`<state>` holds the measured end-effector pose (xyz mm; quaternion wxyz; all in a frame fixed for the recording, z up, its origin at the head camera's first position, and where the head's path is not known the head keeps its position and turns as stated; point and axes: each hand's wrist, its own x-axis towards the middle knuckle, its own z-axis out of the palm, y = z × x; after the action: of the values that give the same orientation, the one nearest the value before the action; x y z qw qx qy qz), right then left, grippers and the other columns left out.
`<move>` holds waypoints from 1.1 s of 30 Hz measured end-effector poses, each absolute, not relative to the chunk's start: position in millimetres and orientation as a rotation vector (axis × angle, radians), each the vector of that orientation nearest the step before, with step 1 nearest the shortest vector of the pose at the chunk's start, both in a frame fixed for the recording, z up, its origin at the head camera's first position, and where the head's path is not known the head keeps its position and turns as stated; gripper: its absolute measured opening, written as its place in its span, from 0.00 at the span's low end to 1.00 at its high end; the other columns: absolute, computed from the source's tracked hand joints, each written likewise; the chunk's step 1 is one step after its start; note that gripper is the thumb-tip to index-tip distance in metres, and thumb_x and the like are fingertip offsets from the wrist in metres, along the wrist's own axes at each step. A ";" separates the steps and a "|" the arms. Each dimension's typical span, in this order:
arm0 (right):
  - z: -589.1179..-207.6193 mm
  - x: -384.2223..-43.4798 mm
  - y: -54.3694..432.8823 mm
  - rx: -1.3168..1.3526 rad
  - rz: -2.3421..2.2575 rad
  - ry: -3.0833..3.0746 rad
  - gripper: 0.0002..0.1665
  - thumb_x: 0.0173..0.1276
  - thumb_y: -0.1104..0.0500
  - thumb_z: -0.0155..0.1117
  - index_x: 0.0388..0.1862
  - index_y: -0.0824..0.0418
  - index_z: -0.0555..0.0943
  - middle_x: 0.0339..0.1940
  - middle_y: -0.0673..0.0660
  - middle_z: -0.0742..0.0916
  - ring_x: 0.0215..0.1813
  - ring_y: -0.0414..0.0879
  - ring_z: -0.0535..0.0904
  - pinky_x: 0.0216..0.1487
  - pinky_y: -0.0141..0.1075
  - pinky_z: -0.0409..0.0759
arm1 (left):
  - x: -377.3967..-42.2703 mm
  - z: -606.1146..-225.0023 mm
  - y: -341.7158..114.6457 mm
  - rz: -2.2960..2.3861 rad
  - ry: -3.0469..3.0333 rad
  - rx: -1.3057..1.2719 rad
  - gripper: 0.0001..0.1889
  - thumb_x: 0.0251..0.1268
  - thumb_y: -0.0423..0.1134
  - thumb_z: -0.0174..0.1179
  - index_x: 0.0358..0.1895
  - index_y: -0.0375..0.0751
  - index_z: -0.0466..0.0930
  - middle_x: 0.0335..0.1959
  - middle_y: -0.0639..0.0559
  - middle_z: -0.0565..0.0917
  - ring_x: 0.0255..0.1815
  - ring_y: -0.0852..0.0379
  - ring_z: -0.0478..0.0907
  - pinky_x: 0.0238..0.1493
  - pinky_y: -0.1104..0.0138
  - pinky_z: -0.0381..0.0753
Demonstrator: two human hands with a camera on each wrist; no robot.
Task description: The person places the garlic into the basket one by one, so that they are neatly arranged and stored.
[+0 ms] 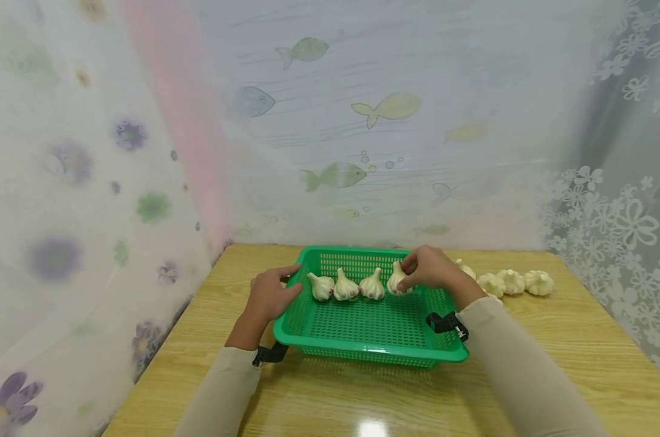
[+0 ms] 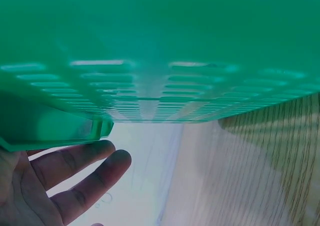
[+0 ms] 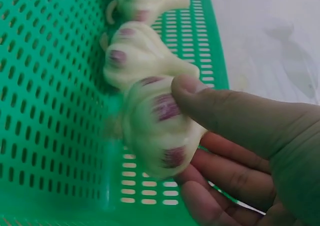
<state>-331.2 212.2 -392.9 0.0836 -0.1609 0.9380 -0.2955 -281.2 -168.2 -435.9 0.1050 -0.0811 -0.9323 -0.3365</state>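
A green plastic basket (image 1: 357,352) stands on the table, with three garlic bulbs (image 1: 345,286) in a row along its far side. My right hand (image 1: 430,267) grips another garlic bulb (image 3: 157,126) between thumb and fingers, at the right end of that row inside the basket. In the right wrist view this bulb shows purple patches and overlaps its neighbour. My left hand (image 1: 269,294) is at the basket's left rim, thumb on the inner side and fingers outside. From the left wrist, the fingers (image 2: 92,186) look extended under the rim.
Several more garlic bulbs (image 1: 511,281) lie on the wooden table (image 1: 526,346) to the right of the basket, partly hidden by the right arm. A curtain (image 1: 384,139) printed with fish hangs behind the table; a flowered one (image 1: 67,243) is at the left.
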 end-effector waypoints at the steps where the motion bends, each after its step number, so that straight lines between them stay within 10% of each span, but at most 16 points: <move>1: -393.9 -331.8 211.6 -0.476 -0.875 2.803 0.32 0.56 0.51 0.84 0.56 0.66 0.87 0.50 0.60 0.91 0.52 0.54 0.87 0.54 0.50 0.85 | -281.3 -435.8 -168.0 -0.996 -2.750 -0.241 0.26 0.71 0.45 0.60 0.72 0.52 0.78 0.49 0.47 0.91 0.54 0.44 0.84 0.70 0.32 0.55; 21: -389.2 -341.6 192.9 -0.525 -0.583 2.879 0.21 0.58 0.54 0.82 0.46 0.64 0.90 0.41 0.56 0.91 0.43 0.50 0.86 0.46 0.47 0.86 | -309.7 -434.7 -178.7 -1.023 -2.737 -0.297 0.26 0.71 0.45 0.61 0.72 0.51 0.78 0.49 0.47 0.91 0.54 0.43 0.84 0.72 0.29 0.53; 28: -391.1 -343.3 191.8 -0.549 -0.459 2.842 0.12 0.62 0.48 0.79 0.28 0.55 0.90 0.36 0.52 0.90 0.32 0.43 0.77 0.37 0.42 0.79 | -311.1 -437.7 -179.1 -1.024 -2.747 -0.293 0.26 0.72 0.45 0.61 0.72 0.53 0.77 0.55 0.46 0.89 0.55 0.44 0.84 0.73 0.30 0.52; 33: -392.4 -345.1 193.8 -0.542 -0.504 2.829 0.12 0.63 0.50 0.78 0.37 0.58 0.91 0.39 0.54 0.90 0.36 0.46 0.79 0.39 0.42 0.80 | -310.4 -435.4 -178.7 -1.034 -2.748 -0.290 0.26 0.72 0.45 0.61 0.73 0.53 0.77 0.54 0.46 0.89 0.54 0.44 0.84 0.73 0.30 0.53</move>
<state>-345.1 193.8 -392.4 0.1086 -0.1843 0.9617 -0.1713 -310.4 -178.7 -435.4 0.0953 -0.0978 -0.9272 -0.3488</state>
